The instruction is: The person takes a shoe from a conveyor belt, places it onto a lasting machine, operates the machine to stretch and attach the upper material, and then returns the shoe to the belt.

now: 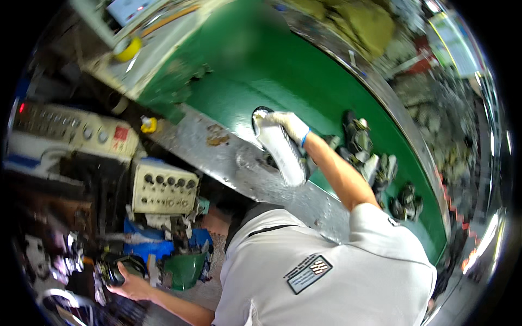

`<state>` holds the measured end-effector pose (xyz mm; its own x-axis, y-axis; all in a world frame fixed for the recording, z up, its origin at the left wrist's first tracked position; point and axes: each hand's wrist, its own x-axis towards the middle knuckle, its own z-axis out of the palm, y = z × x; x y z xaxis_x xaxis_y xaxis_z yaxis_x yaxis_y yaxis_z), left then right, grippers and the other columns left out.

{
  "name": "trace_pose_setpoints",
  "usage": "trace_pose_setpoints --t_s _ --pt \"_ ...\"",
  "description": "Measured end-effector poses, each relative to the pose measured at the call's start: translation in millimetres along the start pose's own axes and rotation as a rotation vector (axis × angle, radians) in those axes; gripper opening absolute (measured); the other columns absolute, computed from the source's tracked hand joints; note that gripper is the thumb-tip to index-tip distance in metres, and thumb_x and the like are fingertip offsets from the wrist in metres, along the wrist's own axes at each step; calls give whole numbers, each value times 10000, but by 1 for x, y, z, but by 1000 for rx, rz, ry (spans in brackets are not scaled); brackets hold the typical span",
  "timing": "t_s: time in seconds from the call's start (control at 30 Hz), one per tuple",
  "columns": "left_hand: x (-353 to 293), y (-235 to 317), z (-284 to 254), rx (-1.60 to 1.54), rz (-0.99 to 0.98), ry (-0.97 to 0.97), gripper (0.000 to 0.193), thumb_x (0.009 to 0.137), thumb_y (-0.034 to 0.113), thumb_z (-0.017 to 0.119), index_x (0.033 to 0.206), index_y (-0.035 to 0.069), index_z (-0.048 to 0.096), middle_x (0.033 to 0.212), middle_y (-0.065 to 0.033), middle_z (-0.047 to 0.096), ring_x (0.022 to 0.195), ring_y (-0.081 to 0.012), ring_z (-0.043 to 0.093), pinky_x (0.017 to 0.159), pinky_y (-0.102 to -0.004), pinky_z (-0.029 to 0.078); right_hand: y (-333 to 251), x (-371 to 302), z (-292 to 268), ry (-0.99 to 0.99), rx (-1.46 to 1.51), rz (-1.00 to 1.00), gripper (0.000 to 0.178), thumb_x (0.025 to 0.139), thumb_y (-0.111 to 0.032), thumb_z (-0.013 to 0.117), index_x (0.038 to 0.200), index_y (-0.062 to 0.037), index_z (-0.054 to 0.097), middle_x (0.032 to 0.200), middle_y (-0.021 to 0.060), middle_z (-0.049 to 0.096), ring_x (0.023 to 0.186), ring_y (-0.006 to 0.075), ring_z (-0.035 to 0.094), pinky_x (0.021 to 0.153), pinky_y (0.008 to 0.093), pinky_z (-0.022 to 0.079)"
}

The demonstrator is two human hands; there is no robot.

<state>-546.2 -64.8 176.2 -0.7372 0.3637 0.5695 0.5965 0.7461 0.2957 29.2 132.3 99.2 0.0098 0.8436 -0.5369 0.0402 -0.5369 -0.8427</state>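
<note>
My right hand [291, 126], in a white glove with a blue cuff, grips one end of a shoe [288, 160] over the green belt's near edge. The shoe's pale sole faces up, and its dark upper shows along the side. At the lower left, my bare left hand [130, 283] is wrapped round a dark shoe [117, 269], thumb on top, in front of a machine. Its fingers are partly hidden and the spot is dim. Several dark and grey shoes [357, 136] stand on the green belt [304, 76] right of my right hand.
A metal ledge [239, 163] borders the belt. On the left are a control box with knobs [166, 187], a larger panel [76, 130] and a green bin [185, 270]. A yellow tape roll [128, 49] lies at the upper left. Olive cloth [359, 24] lies beyond the belt.
</note>
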Motion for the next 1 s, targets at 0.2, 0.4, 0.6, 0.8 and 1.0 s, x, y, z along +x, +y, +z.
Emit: trace_pose_setpoints --t_s 0.2,0.4,0.6,0.8,1.0 --pt "12 -94 115 -213 -254 -626 516 811 356 828 1181 19 706 1041 -171 740 923 -292 697 877 -382 526 41 2 -115 596 -1201 175 786 843 -690 586 1174 18 660 1144 227 695 1056 349 677 908 434 527" --pt "-46 -8 67 -588 -150 -828 517 864 343 761 1230 -7 659 1083 -171 722 954 -281 689 887 -364 521 72 -42 33 361 -628 -135 749 822 -541 672 1320 13 594 1279 253 638 1174 387 627 991 428 512" --pt "-110 43 12 -953 -208 -1244 519 917 330 695 1279 -34 612 1125 -170 703 985 -270 680 897 -345 517 18 -98 200 -443 270 -219 799 916 -593 628 1418 18 517 1265 175 673 1100 274 655 1003 373 493" --pt "-131 83 -18 -1210 -342 -1499 522 971 317 628 1327 -60 566 1166 -169 684 1016 -259 672 907 -326 512 -46 -127 269 -345 1167 -232 435 903 -410 686 1184 -81 647 1061 48 701 945 171 657 952 340 509" --pt "-111 178 -37 -1317 0 -1412 520 1037 349 538 1313 -91 564 1208 -143 666 1063 -210 639 957 -320 478 -22 -139 175 -456 1101 -181 414 894 -284 687 1156 35 658 996 170 732 823 242 740 768 365 620"
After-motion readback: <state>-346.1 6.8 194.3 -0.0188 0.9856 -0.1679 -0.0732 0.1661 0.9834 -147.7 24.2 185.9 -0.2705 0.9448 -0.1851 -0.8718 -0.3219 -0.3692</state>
